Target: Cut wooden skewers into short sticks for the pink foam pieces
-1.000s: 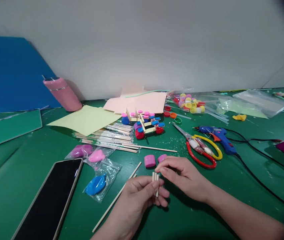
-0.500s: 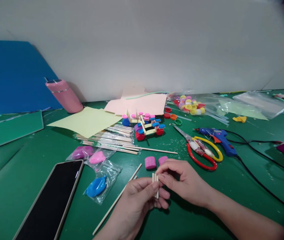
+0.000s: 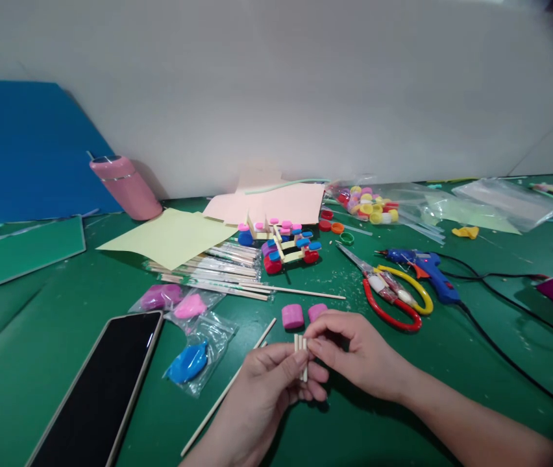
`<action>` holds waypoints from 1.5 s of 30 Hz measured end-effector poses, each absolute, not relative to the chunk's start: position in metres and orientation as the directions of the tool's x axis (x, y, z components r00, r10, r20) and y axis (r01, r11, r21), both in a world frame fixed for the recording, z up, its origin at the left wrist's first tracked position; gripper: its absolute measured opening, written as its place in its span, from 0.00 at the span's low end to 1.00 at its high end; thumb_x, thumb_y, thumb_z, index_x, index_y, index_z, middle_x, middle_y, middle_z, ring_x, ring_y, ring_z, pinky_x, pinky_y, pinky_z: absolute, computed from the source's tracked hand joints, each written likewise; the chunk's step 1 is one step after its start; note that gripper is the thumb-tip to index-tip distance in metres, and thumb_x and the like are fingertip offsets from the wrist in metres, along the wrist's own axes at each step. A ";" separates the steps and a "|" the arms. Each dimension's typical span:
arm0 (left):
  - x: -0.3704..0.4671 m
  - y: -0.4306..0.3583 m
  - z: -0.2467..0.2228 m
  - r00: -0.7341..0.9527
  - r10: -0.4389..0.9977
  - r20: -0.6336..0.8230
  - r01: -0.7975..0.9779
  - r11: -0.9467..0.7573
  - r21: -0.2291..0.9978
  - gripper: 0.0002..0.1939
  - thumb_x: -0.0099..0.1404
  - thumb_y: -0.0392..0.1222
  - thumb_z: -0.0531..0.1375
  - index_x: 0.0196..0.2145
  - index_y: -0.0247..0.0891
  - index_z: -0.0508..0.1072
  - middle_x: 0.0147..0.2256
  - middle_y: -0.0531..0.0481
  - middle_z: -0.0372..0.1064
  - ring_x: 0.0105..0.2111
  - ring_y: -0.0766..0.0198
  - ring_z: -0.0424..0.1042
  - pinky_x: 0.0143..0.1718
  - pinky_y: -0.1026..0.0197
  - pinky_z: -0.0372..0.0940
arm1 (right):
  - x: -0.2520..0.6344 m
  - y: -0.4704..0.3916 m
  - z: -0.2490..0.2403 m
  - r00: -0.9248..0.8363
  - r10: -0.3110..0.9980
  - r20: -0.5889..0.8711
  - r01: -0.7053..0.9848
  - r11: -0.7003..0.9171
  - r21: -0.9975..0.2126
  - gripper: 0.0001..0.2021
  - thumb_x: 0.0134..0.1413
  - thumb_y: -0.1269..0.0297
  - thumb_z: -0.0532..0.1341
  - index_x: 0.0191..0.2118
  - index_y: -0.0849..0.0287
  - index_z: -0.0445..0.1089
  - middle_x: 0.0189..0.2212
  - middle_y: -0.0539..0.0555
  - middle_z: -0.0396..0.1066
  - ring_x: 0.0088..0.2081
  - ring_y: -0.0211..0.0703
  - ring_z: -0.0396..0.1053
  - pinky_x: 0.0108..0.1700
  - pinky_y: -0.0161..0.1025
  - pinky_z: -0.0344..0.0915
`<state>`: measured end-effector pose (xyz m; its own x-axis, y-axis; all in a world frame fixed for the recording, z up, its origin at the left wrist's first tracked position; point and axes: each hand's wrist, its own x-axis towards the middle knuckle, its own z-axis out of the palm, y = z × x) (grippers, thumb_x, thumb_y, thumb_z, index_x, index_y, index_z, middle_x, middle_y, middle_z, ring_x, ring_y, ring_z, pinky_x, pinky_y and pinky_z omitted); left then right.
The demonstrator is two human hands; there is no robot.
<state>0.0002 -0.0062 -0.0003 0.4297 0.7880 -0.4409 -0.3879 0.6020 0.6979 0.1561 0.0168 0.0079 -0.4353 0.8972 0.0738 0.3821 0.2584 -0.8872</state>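
Observation:
My left hand (image 3: 276, 379) pinches a small row of short wooden sticks (image 3: 300, 349) upright between thumb and fingers. The thumb and forefinger of my right hand (image 3: 349, 350) close on the right side of the same sticks, near their upper ends. Two magenta clay pieces (image 3: 293, 316) lie just beyond my hands, the right one partly behind my right fingers. Beside my left wrist a long wooden stick (image 3: 218, 402) lies slanted on the green table, with a shorter stick end showing next to it.
At the left lie a phone (image 3: 98, 389) and bagged clay (image 3: 187, 363). Behind are wrapped sticks (image 3: 208, 275), a small wheeled model (image 3: 291, 250) and a pink bottle (image 3: 128, 188). Scissors (image 3: 391, 292) and a blue glue gun (image 3: 425, 266) with its cable lie at the right.
The short sticks have shifted slightly left and up with my left fingers. My right hand has barely moved, still touching the sticks.

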 end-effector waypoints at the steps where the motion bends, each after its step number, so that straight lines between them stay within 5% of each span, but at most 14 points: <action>1: 0.000 -0.006 0.000 0.429 0.790 -0.438 -0.390 0.599 0.699 0.09 0.58 0.38 0.58 0.28 0.29 0.75 0.25 0.44 0.73 0.22 0.66 0.69 0.29 0.63 0.61 | 0.156 0.017 0.008 -0.434 0.898 0.079 0.376 0.260 -0.890 0.06 0.52 0.67 0.56 0.29 0.60 0.69 0.26 0.50 0.68 0.30 0.37 0.64 0.33 0.33 0.60; 45: 0.000 -0.009 0.001 0.430 0.785 -0.446 -0.371 0.604 0.706 0.09 0.57 0.39 0.58 0.28 0.29 0.75 0.25 0.44 0.72 0.23 0.65 0.69 0.30 0.62 0.60 | 0.152 0.017 -0.001 -0.423 0.906 0.014 0.293 0.151 -0.944 0.08 0.53 0.64 0.56 0.27 0.61 0.66 0.21 0.48 0.64 0.23 0.33 0.60 0.26 0.29 0.58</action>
